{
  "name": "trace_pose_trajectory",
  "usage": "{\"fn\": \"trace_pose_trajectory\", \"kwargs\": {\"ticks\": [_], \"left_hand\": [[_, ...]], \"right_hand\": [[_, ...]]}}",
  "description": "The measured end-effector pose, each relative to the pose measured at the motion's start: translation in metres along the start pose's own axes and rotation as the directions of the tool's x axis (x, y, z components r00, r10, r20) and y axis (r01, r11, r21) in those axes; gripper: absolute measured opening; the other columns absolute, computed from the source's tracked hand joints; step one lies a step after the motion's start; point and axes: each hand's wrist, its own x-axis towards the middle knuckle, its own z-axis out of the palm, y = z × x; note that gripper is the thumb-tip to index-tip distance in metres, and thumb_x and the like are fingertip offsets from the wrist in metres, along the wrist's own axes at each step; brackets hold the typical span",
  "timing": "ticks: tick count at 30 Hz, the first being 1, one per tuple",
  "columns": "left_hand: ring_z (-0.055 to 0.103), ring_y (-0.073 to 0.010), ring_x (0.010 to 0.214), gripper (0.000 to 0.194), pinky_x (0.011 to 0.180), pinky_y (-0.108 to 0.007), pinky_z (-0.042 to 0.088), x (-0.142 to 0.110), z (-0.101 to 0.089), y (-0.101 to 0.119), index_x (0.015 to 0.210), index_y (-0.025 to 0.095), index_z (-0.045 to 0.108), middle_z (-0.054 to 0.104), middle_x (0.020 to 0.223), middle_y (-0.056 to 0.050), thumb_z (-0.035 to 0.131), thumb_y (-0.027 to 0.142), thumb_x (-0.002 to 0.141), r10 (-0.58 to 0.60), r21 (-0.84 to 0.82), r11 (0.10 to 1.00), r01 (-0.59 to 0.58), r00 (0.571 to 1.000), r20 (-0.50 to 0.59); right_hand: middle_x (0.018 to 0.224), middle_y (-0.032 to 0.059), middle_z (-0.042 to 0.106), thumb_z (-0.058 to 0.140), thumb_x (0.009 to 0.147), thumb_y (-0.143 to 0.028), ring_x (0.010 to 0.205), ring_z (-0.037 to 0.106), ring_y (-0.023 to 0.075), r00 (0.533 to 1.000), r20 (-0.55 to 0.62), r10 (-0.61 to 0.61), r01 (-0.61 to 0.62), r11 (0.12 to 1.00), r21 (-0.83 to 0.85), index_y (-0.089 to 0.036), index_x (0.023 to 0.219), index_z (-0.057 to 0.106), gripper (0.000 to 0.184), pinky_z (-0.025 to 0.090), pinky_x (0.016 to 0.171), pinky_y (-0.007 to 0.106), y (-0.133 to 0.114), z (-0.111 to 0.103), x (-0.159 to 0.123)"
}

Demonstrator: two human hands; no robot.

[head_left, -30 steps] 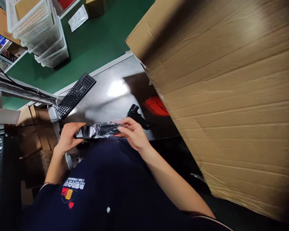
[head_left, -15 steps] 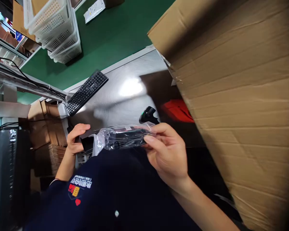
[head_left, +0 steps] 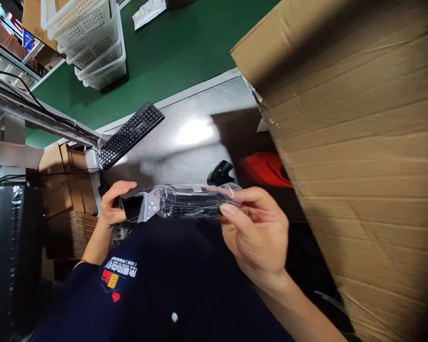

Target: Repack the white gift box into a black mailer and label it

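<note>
My right hand (head_left: 258, 223) pinches one end of a clear plastic bag (head_left: 196, 202) with a long black item and thin cable-like strands inside; the item's exact kind is hard to make out. My left hand (head_left: 114, 204) is closed around a small black box (head_left: 132, 208), whose open side faces the bag. The loose left end of the bag lies against the box's opening. Both are held in front of my dark blue shirt. Just beyond the bag, a black handheld scanner (head_left: 221, 173) with a green light rests on the metal tabletop (head_left: 185, 156).
A black keyboard (head_left: 130, 135) lies at the back left of the metal top. White perforated baskets (head_left: 103, 61) are stacked on the green surface (head_left: 171, 52). A large cardboard sheet (head_left: 360, 166) fills the right side, near a red object (head_left: 266, 168). Flattened cartons (head_left: 80, 228) are piled at left.
The bag has shifted slightly to the right with my right hand, and more of the black box's dark opening shows. The whole view has moved a little.
</note>
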Motion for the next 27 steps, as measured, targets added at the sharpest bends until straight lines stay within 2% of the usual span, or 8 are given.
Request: {"fn": "trace_pose_trajectory", "kwargs": {"ticks": [2, 5, 9, 12, 15, 18, 23, 27], "left_hand": [[0.077, -0.0286, 0.106, 0.059, 0.091, -0.044, 0.061, -0.002, -0.001, -0.001, 0.134, 0.028, 0.065, 0.078, 0.12, -0.011, 0.087, 0.046, 0.083, 0.006, -0.003, 1.0, -0.006, 1.0, -0.016], [0.077, -0.0283, 0.105, 0.058, 0.092, -0.047, 0.06, -0.006, -0.003, -0.001, 0.136, 0.031, 0.063, 0.078, 0.119, -0.009, 0.082, 0.053, 0.085, 0.017, 0.018, 1.0, -0.017, 0.999, -0.03], [0.078, -0.0278, 0.101, 0.056, 0.088, -0.048, 0.061, -0.009, -0.005, -0.001, 0.137, 0.035, 0.06, 0.079, 0.116, -0.007, 0.077, 0.057, 0.088, 0.035, 0.074, 0.997, -0.032, 0.998, -0.046], [0.078, -0.0281, 0.101, 0.057, 0.088, -0.048, 0.062, -0.01, -0.006, -0.002, 0.139, 0.034, 0.059, 0.079, 0.117, -0.009, 0.076, 0.056, 0.089, 0.059, 0.078, 0.995, -0.055, 0.997, -0.046], [0.076, -0.0294, 0.109, 0.062, 0.091, -0.047, 0.061, -0.011, -0.007, -0.003, 0.142, 0.03, 0.06, 0.078, 0.121, -0.011, 0.082, 0.05, 0.086, 0.03, 0.101, 0.994, -0.032, 0.999, 0.014], [0.074, -0.029, 0.112, 0.064, 0.094, -0.044, 0.06, -0.013, -0.006, -0.004, 0.142, 0.025, 0.062, 0.077, 0.123, -0.014, 0.084, 0.047, 0.085, -0.038, 0.144, 0.989, 0.026, 0.996, 0.081], [0.074, -0.0276, 0.112, 0.061, 0.094, -0.043, 0.059, -0.015, -0.004, -0.006, 0.141, 0.023, 0.063, 0.077, 0.123, -0.014, 0.076, 0.054, 0.09, -0.07, 0.163, 0.985, 0.057, 0.995, 0.076], [0.075, -0.0267, 0.107, 0.059, 0.09, -0.041, 0.061, -0.017, -0.002, -0.007, 0.138, 0.023, 0.063, 0.078, 0.12, -0.013, 0.079, 0.049, 0.088, -0.087, 0.162, 0.984, 0.079, 0.995, 0.042]], "right_hand": [[0.095, 0.0007, 0.081, 0.094, 0.075, -0.04, 0.085, 0.079, 0.0247, 0.998, -0.009, -0.061, 0.06, 0.997, -0.041, -0.035, 0.084, 0.071, 0.024, 0.066, 0.067, 0.035, -0.004, 0.004, -0.003], [0.096, 0.0003, 0.082, 0.092, 0.077, -0.04, 0.09, 0.079, 0.026, 0.989, 0.002, -0.15, 0.149, 0.985, -0.083, -0.035, 0.086, 0.074, 0.021, 0.067, 0.078, 0.039, -0.008, 0.009, -0.007], [0.094, -0.0013, 0.082, 0.091, 0.08, -0.038, 0.09, 0.08, 0.023, 0.971, 0.025, -0.236, 0.237, 0.964, -0.116, -0.033, 0.093, 0.076, 0.02, 0.067, 0.082, 0.037, -0.007, 0.011, -0.01], [0.097, 0.0009, 0.082, 0.09, 0.081, -0.038, 0.091, 0.079, 0.0249, 0.969, 0.015, -0.248, 0.247, 0.952, -0.18, -0.034, 0.093, 0.075, 0.019, 0.067, 0.083, 0.04, -0.005, 0.013, -0.011], [0.098, 0.003, 0.082, 0.088, 0.083, -0.035, 0.093, 0.079, 0.0277, 0.961, 0.028, -0.274, 0.271, 0.923, -0.274, -0.035, 0.092, 0.074, 0.016, 0.068, 0.084, 0.045, -0.004, 0.02, -0.012], [0.101, 0.0034, 0.082, 0.086, 0.083, -0.028, 0.094, 0.08, 0.0264, 0.951, 0.097, -0.294, 0.31, 0.888, -0.339, -0.03, 0.09, 0.074, 0.014, 0.069, 0.085, 0.043, -0.004, 0.03, -0.013], [0.098, 0.0031, 0.081, 0.085, 0.084, -0.026, 0.093, 0.079, 0.0217, 0.954, 0.094, -0.285, 0.299, 0.879, -0.371, -0.027, 0.089, 0.073, 0.013, 0.066, 0.08, 0.033, 0.004, 0.03, -0.007], [0.082, -0.001, 0.076, 0.09, 0.078, -0.036, 0.067, 0.072, 0.0147, 0.99, 0.019, -0.136, 0.135, 0.936, -0.326, -0.025, 0.085, 0.069, 0.025, 0.061, 0.058, 0.024, 0.014, 0.021, 0.007]]}}
